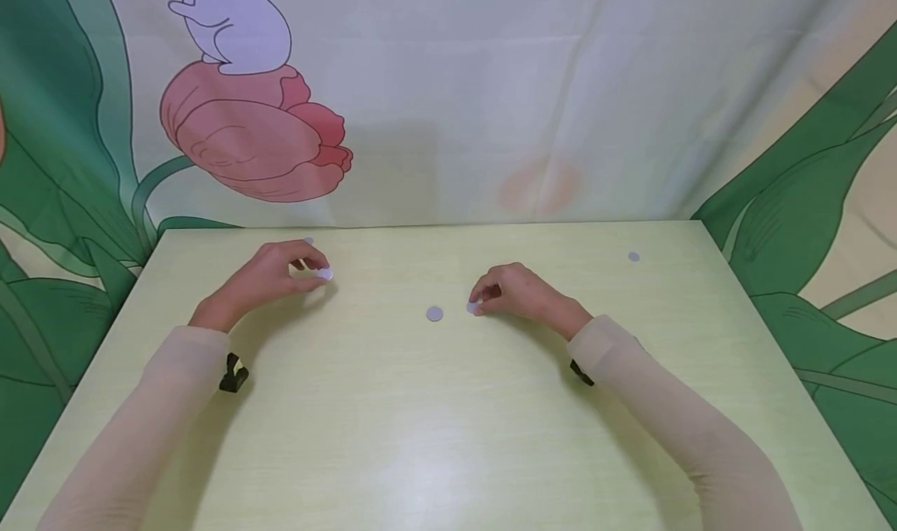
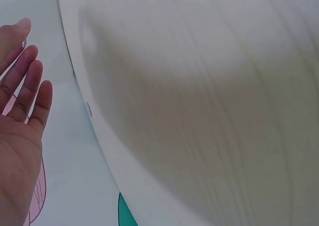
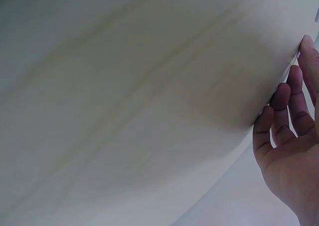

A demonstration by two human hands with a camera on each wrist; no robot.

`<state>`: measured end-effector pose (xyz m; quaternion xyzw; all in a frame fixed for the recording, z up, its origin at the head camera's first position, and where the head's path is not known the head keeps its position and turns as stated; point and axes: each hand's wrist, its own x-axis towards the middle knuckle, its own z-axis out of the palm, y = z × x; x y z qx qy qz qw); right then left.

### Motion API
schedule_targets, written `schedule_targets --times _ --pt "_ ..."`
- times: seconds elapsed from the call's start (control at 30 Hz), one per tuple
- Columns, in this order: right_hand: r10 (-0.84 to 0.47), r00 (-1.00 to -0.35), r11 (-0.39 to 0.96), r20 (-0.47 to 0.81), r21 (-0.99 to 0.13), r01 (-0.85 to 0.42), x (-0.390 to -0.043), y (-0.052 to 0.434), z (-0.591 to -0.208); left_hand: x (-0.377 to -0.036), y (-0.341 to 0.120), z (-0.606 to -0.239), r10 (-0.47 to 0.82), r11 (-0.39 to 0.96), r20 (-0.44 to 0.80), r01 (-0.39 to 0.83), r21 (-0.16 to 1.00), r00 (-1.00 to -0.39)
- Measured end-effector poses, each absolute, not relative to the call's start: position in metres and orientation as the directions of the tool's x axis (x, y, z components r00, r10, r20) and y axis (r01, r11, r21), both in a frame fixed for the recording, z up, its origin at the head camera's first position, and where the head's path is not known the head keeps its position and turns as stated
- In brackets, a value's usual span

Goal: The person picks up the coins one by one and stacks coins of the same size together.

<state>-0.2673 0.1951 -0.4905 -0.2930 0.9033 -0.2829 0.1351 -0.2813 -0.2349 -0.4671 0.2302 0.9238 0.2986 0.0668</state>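
Between thumb and fingertips my left hand [image 1: 283, 270] pinches a small pale disc [image 1: 325, 274], held a little above the table at the left. In the left wrist view the left hand [image 2: 22, 101] is seen from the palm side, at the left edge. My right hand [image 1: 522, 291] holds another small pale disc [image 1: 473, 307] by its edge, low over the table. In the right wrist view the right hand [image 3: 289, 121] has its fingertips close to the tabletop; whether they touch it I cannot tell. A flat grey-lilac disc [image 1: 434, 314] lies between the two hands.
One more disc [image 1: 634, 257] lies at the table's back right. Another disc [image 1: 308, 240], partly hidden behind the left hand, is near the back edge. The light wooden table [image 1: 392, 406] meets a printed curtain [image 1: 448, 110] at its far side.
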Motion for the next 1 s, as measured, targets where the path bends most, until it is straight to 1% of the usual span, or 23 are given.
schedule_targets --times 0.43,1.0 --pt "-0.609 -0.790 0.667 -0.070 -0.584 -0.463 -0.269 0.195 -0.492 -0.284 -0.228 -0.462 0.486 0.702 0.066 0.434 0.564 -0.872" --pt "-0.603 -0.793 0.676 -0.085 -0.583 -0.452 -0.267 0.195 -0.490 -0.282 -0.220 -0.460 0.514 0.674 0.086 0.464 0.575 -0.853"
